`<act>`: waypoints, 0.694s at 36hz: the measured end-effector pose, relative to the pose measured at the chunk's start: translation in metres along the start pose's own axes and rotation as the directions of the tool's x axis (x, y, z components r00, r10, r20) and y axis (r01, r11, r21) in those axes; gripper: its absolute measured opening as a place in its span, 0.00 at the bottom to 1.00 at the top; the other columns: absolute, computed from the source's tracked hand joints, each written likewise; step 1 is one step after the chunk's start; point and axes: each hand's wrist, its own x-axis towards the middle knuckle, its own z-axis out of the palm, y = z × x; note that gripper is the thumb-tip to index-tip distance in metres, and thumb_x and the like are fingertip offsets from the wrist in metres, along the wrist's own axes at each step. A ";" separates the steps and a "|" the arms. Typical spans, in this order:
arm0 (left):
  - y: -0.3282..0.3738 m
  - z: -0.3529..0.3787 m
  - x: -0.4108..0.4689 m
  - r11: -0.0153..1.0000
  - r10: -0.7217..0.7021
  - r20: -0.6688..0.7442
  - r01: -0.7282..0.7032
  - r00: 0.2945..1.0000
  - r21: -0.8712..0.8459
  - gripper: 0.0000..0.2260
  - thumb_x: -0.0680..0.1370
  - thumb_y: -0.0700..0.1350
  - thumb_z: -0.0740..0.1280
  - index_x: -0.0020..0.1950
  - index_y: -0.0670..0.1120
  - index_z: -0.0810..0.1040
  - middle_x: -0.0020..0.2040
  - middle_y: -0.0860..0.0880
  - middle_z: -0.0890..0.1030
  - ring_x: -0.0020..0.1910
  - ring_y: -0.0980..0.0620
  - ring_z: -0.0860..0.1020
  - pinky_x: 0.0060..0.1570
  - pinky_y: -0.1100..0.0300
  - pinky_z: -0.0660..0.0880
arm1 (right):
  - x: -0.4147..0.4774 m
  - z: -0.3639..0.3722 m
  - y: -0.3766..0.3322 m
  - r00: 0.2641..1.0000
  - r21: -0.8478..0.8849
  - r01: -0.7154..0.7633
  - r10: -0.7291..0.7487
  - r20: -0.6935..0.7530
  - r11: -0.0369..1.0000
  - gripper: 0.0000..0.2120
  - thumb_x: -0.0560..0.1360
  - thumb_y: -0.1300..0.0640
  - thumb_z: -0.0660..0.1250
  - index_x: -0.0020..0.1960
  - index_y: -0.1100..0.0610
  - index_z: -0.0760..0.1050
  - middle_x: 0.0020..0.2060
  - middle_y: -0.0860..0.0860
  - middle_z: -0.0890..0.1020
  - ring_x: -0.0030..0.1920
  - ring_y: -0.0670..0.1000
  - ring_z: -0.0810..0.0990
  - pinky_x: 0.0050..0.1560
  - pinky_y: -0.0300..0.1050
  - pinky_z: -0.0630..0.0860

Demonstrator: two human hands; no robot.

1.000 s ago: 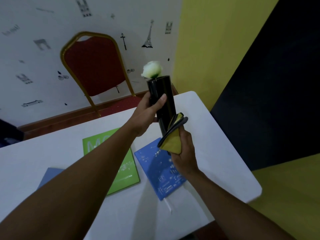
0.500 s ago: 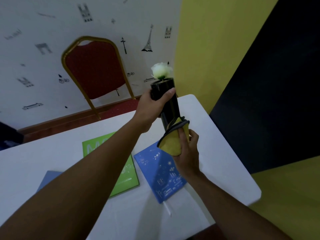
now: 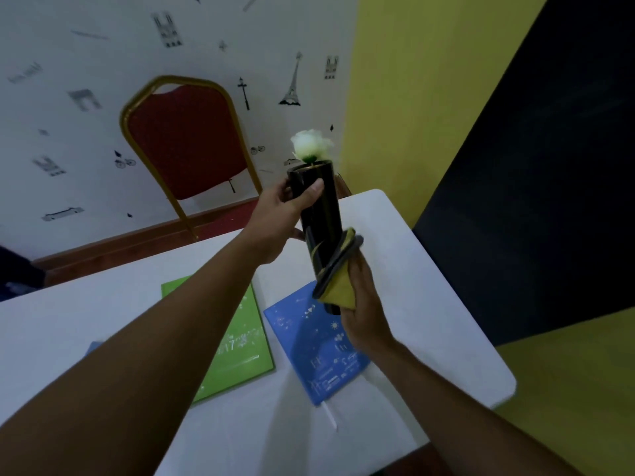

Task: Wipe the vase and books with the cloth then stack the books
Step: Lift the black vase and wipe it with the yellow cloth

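A tall black cylinder vase (image 3: pixel 321 214) with a white rose (image 3: pixel 311 146) in it is held above the white table (image 3: pixel 429 304), slightly tilted. My left hand (image 3: pixel 281 218) grips the vase near its top rim. My right hand (image 3: pixel 360 304) presses a yellow and grey cloth (image 3: pixel 338 276) around the vase's lower part. Below lie a blue book (image 3: pixel 316 341) and a green book (image 3: pixel 240 341), flat and side by side. A corner of a third, pale blue book (image 3: pixel 92 347) shows behind my left forearm.
A red chair with a gold frame (image 3: pixel 185 139) stands beyond the table's far edge against the patterned wall. The table's right edge and near right corner (image 3: pixel 505 383) lie close to my right arm. A white bookmark strip (image 3: pixel 330 415) pokes from the blue book.
The vase has risen a little and shifted right. My left hand slid up to the rim, and my right hand with the cloth stayed around the lower part.
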 end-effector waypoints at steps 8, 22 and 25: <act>-0.011 0.003 -0.004 0.990 -0.025 0.037 0.020 0.999 0.137 0.19 0.79 0.51 0.72 0.68 0.49 0.76 0.60 0.50 0.83 0.52 0.51 0.85 0.49 0.37 0.83 | 0.039 -0.017 -0.024 0.988 0.118 -0.143 0.148 -0.035 0.983 0.28 0.80 0.60 0.63 0.79 0.50 0.65 0.71 0.45 0.75 0.71 0.40 0.73 0.70 0.47 0.73; -0.003 0.001 -0.003 1.000 0.003 0.008 -0.004 1.000 0.003 0.18 0.80 0.50 0.71 0.68 0.49 0.76 0.62 0.47 0.82 0.61 0.46 0.81 0.53 0.31 0.80 | -0.008 0.004 -0.005 0.991 0.027 -0.110 0.111 -0.069 0.994 0.38 0.77 0.46 0.65 0.81 0.39 0.50 0.64 0.52 0.74 0.64 0.48 0.76 0.60 0.34 0.75; -0.010 0.004 -0.001 1.000 0.002 0.014 -0.002 1.000 -0.006 0.19 0.80 0.52 0.71 0.70 0.50 0.75 0.64 0.49 0.81 0.63 0.47 0.81 0.54 0.33 0.80 | -0.010 0.003 -0.006 0.987 0.025 -0.124 0.126 -0.099 0.992 0.44 0.75 0.56 0.73 0.82 0.41 0.52 0.61 0.51 0.74 0.62 0.44 0.76 0.55 0.30 0.74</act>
